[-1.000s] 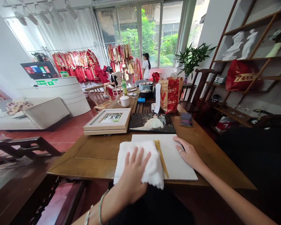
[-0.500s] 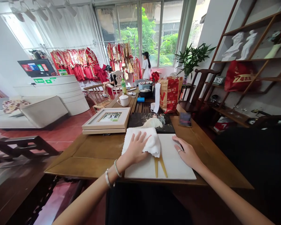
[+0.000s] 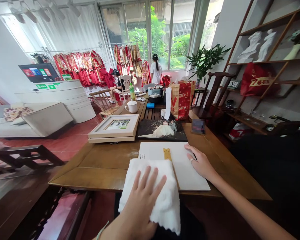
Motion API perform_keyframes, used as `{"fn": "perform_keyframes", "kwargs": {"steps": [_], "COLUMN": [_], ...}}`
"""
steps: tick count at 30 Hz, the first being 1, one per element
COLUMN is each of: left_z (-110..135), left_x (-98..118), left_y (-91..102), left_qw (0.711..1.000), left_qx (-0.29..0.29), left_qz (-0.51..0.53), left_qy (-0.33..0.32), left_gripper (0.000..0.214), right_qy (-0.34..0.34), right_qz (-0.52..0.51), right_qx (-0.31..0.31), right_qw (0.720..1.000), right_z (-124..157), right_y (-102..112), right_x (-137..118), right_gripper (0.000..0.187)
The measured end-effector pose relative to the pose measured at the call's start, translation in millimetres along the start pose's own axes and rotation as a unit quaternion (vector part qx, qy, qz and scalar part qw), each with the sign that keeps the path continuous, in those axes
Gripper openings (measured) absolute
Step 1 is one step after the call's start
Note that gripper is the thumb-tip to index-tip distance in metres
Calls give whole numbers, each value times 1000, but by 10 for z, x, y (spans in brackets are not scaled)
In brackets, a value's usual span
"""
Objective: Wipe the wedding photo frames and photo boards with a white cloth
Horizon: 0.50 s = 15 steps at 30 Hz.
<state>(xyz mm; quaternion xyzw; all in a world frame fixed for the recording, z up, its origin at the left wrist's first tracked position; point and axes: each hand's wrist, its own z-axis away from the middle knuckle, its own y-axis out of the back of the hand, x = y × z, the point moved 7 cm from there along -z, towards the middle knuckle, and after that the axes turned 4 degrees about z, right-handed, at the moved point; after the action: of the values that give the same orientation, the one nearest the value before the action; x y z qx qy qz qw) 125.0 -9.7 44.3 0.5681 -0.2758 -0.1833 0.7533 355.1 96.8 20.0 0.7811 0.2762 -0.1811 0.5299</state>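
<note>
My left hand (image 3: 143, 196) lies flat on a folded white cloth (image 3: 166, 206), its fingers spread. That cloth covers the lower left of a white board (image 3: 190, 173) and hangs over the table's front edge. Flat on the board is a yellow-gold strip-like piece (image 3: 167, 153), partly hidden by the cloth; its legs showed earlier. Small dark print marks the board's upper left. My right hand (image 3: 200, 163), with a ring on one finger, grips the board's right edge near the far corner, thumb on top; some of its fingers are hidden.
Beyond the board lie a dark wedding photo panel (image 3: 162, 130) and stacked light-wood picture frames (image 3: 115, 128). Farther back on the wooden table (image 3: 97, 160) stand a white lidded cup (image 3: 132, 107), a blue box (image 3: 150, 106) and a red paper bag (image 3: 181, 101). Two people are near the window.
My left hand has slid the cloth toward me, from the board's upper left to its front edge, uncovering the top of the gold piece. My right hand stays put.
</note>
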Motion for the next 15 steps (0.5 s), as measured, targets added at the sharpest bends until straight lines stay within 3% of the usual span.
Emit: {"fn": "perform_keyframes", "kwargs": {"steps": [3, 11, 15], "left_z": [-98, -804, -740], "left_x": [-55, -477, -395], "left_y": [108, 405, 393], "left_qw": [1000, 996, 996], "left_qx": [10, 77, 79], "left_qz": [-3, -31, -29], "left_qy": [-10, 7, 21], "left_gripper": [95, 68, 71], "right_qy": [-1, -4, -2], "right_qz": [3, -1, 2], "right_qx": [-2, -6, -6], "right_qw": [1000, 1000, 1000], "right_z": [8, 17, 13], "right_y": [-5, -4, 11], "right_x": [-3, -41, -20], "right_gripper": [37, 37, 38]}}
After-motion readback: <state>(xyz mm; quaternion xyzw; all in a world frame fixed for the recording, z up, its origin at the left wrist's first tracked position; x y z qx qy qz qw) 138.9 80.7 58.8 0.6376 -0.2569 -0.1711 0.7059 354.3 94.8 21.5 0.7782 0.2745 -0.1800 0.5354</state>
